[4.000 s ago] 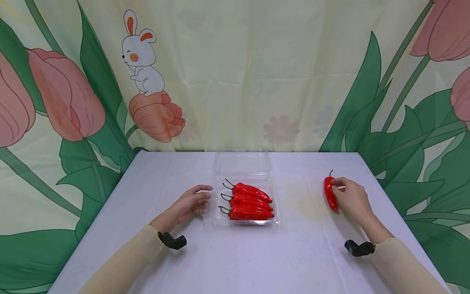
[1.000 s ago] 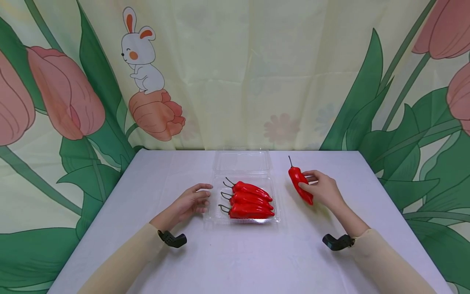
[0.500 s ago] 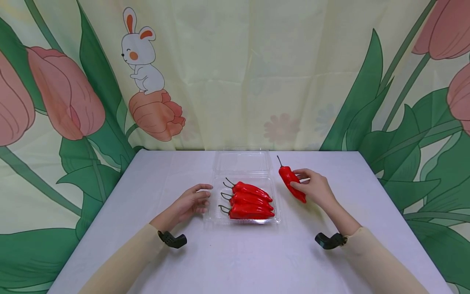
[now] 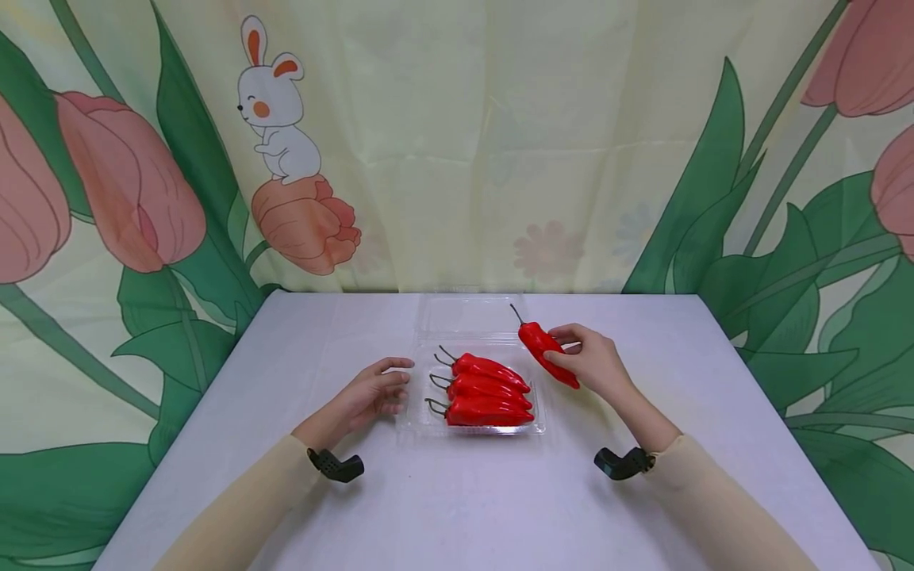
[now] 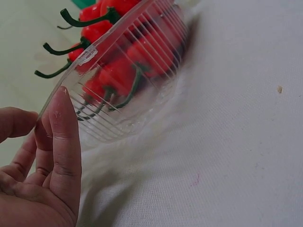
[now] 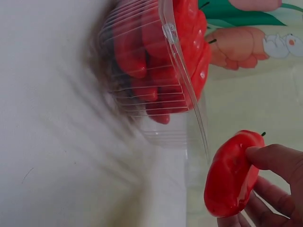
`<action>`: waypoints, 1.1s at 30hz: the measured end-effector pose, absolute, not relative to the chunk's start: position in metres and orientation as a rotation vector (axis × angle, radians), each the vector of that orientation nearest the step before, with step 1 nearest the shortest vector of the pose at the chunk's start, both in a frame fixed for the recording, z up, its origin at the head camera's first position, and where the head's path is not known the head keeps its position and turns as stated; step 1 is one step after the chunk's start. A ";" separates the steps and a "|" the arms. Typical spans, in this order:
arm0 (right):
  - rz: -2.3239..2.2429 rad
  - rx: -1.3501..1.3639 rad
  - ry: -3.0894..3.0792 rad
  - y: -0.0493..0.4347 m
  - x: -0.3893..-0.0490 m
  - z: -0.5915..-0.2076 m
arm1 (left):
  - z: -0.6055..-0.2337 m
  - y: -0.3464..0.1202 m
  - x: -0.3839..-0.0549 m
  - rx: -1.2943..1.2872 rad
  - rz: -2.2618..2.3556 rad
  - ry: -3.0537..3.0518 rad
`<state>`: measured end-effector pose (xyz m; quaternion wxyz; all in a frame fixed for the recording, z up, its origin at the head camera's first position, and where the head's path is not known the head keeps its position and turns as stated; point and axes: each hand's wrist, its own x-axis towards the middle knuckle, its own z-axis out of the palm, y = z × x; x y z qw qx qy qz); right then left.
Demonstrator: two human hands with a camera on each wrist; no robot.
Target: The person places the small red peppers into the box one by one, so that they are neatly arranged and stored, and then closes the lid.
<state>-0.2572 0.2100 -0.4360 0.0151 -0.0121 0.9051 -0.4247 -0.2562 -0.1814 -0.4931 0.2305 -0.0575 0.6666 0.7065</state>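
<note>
In the head view, my right hand (image 4: 585,357) holds a red chili pepper (image 4: 540,342) by its lower half, thumb on one side and fingers on the other. Its thin dark stem points up and away. It hangs at the right rim of a clear plastic clamshell box (image 4: 421,416). Several red peppers (image 4: 485,388) lie in the box, stems to the left. At the left rim is my left hand (image 4: 367,396); the left wrist view shows its thumb (image 5: 16,124) and fingers (image 5: 64,137) on either side of the rim, pinching it.
The box's transparent lid (image 4: 470,316) lies folded back toward the far table edge. A white cloth covers the table (image 4: 457,507). Behind it hangs a curtain (image 4: 457,159) printed with tulips and a rabbit. Each wrist wears a small black device (image 4: 336,466).
My right hand gripped the single pepper at the table's right, lifted it and carried it left to the box's right rim. My left hand and the box have stayed in place.
</note>
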 end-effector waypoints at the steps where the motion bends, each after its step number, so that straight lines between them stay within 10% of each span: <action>1: -1.327 -0.045 2.814 0.209 -0.258 -0.435 | -0.493 -0.181 -0.257 -0.149 1.938 1.842; 33: -1.341 -0.159 2.826 0.158 -0.262 -0.432 | -0.492 -0.175 -0.257 -0.182 1.934 1.832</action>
